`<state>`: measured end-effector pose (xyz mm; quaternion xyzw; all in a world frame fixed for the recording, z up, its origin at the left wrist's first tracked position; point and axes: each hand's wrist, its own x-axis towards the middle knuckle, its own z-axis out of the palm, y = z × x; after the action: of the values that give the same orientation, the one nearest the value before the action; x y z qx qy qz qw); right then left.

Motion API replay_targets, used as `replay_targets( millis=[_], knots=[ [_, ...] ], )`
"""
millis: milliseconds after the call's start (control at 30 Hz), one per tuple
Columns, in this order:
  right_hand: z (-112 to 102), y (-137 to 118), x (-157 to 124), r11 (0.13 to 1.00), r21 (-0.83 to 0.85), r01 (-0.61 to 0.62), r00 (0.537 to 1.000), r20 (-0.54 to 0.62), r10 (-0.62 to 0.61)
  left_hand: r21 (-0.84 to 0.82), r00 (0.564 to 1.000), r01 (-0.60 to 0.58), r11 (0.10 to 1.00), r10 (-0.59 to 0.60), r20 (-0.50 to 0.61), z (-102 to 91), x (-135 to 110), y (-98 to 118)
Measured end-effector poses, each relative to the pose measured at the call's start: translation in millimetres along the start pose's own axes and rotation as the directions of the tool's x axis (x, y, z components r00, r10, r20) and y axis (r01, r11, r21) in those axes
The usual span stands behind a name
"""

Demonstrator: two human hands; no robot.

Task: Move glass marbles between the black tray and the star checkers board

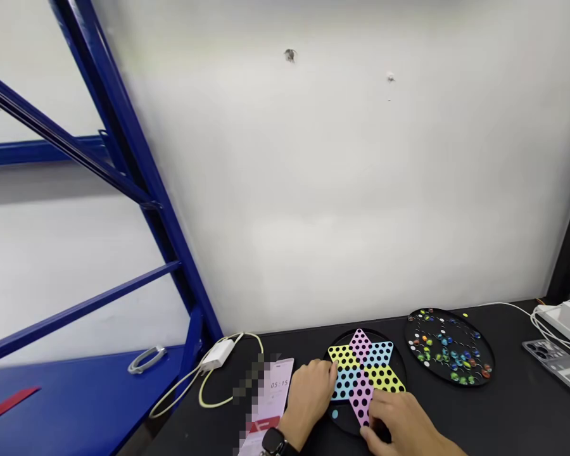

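Note:
A round black board with a star of pink, yellow and blue fields full of holes (363, 369) lies near the front of a black table (503, 411). My left hand (311, 396), a watch on its wrist, rests at the board's left edge with fingers curled against it. At the board's near edge my right hand (399, 419) sits with fingers bent, touching the pink point. A single blue marble (335, 414) lies on the board between my hands. Whether either hand holds anything is hidden.
A round black tray of several coloured marbles (449, 346) lies right of the board. A phone showing 05:15 (275, 396) and a white charger with cable (217, 356) lie to the left. Blue shelving (123, 164) stands left; a power strip (567, 316) and a phone case (558, 364) sit far right.

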<state>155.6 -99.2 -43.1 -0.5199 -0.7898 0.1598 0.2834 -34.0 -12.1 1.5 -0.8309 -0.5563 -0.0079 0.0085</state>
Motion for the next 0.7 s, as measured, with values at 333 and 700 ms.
replay_targets(
  millis=[333,700],
  knots=[
    [-30.3,-2.7,11.4,0.812,0.541,-0.219,0.941,-0.102,0.322,-0.170,0.956,0.086,0.982,-0.129,-0.265,-12.9,1.3,2.2],
    [8.9,-6.3,23.4,-0.219,0.952,-0.214,0.852,0.292,0.435,-0.187,0.738,-0.558,0.808,0.381,-0.558,17.6,-23.1,79.2]
  ],
)
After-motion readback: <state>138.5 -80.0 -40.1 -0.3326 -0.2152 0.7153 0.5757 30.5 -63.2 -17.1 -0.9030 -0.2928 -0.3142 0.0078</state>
